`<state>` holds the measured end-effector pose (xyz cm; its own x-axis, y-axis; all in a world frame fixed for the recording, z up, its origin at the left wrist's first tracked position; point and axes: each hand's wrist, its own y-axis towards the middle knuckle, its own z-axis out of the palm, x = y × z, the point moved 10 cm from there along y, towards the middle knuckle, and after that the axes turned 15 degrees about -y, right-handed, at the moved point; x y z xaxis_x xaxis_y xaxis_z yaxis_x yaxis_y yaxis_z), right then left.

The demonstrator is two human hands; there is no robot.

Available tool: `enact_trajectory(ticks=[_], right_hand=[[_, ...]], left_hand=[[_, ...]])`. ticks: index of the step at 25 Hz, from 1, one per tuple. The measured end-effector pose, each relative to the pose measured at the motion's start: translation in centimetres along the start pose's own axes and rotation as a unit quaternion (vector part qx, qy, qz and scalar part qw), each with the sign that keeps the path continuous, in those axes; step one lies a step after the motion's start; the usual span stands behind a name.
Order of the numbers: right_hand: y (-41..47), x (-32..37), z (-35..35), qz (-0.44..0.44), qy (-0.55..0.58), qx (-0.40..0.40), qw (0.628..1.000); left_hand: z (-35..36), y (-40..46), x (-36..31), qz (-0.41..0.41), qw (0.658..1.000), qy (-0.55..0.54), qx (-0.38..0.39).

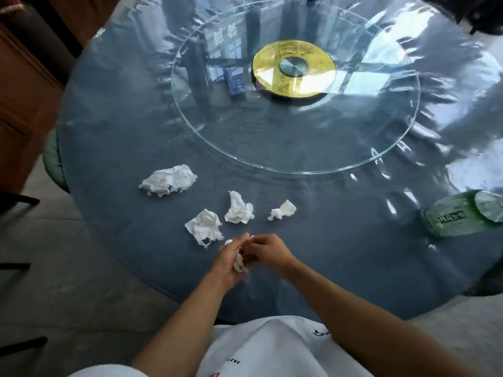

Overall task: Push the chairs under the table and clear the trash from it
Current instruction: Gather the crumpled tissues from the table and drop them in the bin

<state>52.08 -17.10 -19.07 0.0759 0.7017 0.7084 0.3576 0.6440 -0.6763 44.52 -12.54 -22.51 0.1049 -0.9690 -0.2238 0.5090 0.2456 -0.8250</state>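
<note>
Several crumpled white tissues lie on the round blue table [326,240] near its front edge: a large one [168,180], one [204,225] at front left, one [239,209] in the middle and a small one [283,210]. My left hand [231,262] grips a crumpled tissue [239,263] just above the table edge. My right hand [268,250] meets it, fingers curled onto the same wad. A green chair [54,161] is tucked at the table's left rim.
A glass turntable [272,164] with a gold hub [294,68] fills the table's middle. A green plastic packet [460,216] lies at the right edge. Wooden furniture [24,91] stands to the left. Clear plastic film covers the tabletop.
</note>
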Motion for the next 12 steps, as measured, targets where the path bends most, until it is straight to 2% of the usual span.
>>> enact_trajectory(ticks=[2,3,5,7,10,12], right_hand=[[1.2,0.5,-1.0,0.025,0.030,-0.038,0.999],[1.7,0.6,-2.9,0.029,-0.026,-0.097,0.994],[1.8,1.3,-7.5,0.024,-0.190,-0.238,0.952],[2.1,1.5,-10.3,0.012,-0.266,-0.306,0.914],[4.3,0.5,-11.6,0.025,-0.385,-0.265,0.884],[5.7,-1.0,-11.7,0.044,-0.424,-0.217,0.878]], left_hand=[[-0.8,0.1,-2.0,0.011,1.000,-0.010,0.017],[-1.3,0.1,-2.7,0.014,1.000,-0.014,0.014],[-2.4,0.0,-3.6,0.011,1.000,-0.009,-0.005],[-3.2,-0.1,-4.2,0.008,1.000,-0.011,-0.018],[-4.3,-0.3,-4.9,0.011,0.999,-0.028,-0.034],[-4.9,-0.7,-5.1,0.014,0.998,-0.031,-0.047]])
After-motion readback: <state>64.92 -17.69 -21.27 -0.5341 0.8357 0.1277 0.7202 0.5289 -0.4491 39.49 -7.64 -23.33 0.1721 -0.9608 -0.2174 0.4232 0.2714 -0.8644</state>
